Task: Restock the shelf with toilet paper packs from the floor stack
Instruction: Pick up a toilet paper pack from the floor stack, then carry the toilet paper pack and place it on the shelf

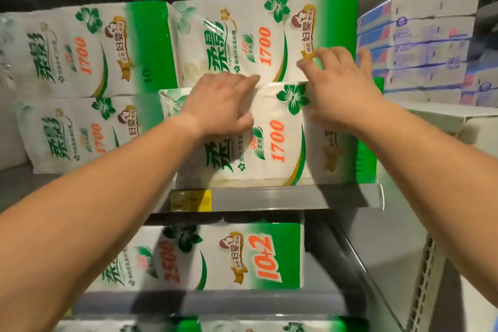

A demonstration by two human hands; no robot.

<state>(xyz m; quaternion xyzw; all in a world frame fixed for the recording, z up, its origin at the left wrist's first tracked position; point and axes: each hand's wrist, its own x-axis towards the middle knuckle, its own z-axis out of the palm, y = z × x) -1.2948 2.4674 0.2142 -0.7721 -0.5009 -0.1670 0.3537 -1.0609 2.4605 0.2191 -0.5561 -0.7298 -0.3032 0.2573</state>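
In the head view, both hands were on the front pack [272, 135] of toilet paper, which stood on the upper shelf [269, 198] at its front edge, under another pack [250, 38] of the same kind. The left hand [218, 105] lay with bent fingers over the top left part of the front pack, the fingertips going into the seam between the two packs; the right hand [341, 86] had its fingers spread and curled at the top right corner, touching also the pack above. Whether either hand really pinched the wrap, I cannot tell; they seemed more to press than to hold. The pack will probably handle as light but bulky, soft under the fingers, with a smooth plastic wrap that can slip, so I judge the best hold is with flat palms on both sides or under the bottom edge, not by the film. On the wrap one could read "1700" in orange and large green Chinese characters with a green flower. More such packs [80, 56] stood to the left. The pack on the lower shelf [204, 259] showed "10+2" and "1500". A yellow price tag [190, 200] sat on the shelf edge, too blurred to read. White and blue packs [420, 43] were stacked at the right.
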